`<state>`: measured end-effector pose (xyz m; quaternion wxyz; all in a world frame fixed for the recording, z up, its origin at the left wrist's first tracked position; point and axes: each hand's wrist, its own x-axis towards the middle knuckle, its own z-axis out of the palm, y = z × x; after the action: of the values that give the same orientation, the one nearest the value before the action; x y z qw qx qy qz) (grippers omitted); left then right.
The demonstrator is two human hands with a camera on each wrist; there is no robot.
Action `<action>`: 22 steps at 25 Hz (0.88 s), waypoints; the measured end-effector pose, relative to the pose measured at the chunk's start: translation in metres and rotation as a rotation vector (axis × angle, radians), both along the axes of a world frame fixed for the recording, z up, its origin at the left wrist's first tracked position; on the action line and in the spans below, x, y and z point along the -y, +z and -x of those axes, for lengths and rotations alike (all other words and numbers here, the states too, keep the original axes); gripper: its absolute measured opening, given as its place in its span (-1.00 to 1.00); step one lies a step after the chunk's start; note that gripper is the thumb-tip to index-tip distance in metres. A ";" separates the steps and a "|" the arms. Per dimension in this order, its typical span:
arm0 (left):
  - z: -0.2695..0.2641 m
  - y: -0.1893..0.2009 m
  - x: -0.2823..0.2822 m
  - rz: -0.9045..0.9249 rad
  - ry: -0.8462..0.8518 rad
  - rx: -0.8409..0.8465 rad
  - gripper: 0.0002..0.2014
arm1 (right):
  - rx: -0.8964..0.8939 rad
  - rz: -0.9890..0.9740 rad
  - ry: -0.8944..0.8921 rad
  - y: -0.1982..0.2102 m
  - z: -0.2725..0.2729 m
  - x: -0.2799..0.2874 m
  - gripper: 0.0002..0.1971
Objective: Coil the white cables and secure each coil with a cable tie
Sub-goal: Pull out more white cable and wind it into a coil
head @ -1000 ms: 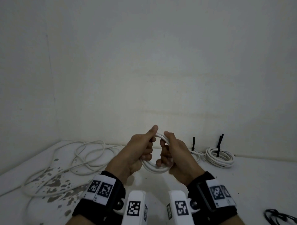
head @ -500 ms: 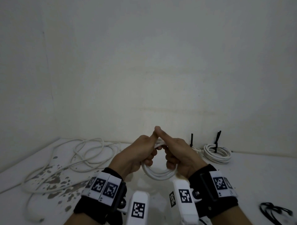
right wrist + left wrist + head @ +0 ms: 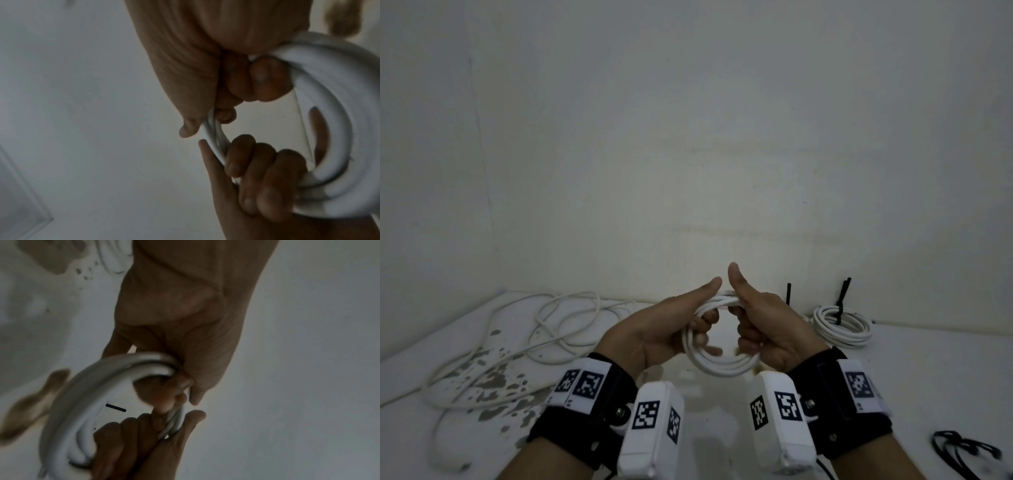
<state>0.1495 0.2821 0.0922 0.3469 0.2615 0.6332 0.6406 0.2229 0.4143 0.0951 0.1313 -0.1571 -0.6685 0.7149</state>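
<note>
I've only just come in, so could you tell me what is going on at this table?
A person is holding a white cable coil up between both hands, the left hand and the right hand each gripping its upper part. No tie shows on it yet. One finished coil with a black cable tie lies at the back right. A loose white cable lies on the left, and spare black ties at the near right.

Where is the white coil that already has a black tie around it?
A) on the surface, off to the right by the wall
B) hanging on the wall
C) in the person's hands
A: the tied coil lies on the surface at right near the wall; the coil in hand shows no tie.
</note>
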 end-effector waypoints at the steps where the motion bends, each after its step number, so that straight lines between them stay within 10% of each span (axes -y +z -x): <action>1: -0.001 -0.001 -0.001 -0.037 -0.037 0.068 -0.44 | -0.003 0.006 -0.012 0.000 0.000 -0.002 -0.42; 22: 0.000 -0.009 -0.007 -0.034 -0.045 -0.080 -0.46 | 0.013 -0.036 -0.086 -0.014 0.005 -0.009 -0.36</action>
<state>0.1494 0.2886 0.0836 0.3311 0.3067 0.6297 0.6323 0.2183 0.4233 0.0807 0.1603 -0.1881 -0.6749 0.6953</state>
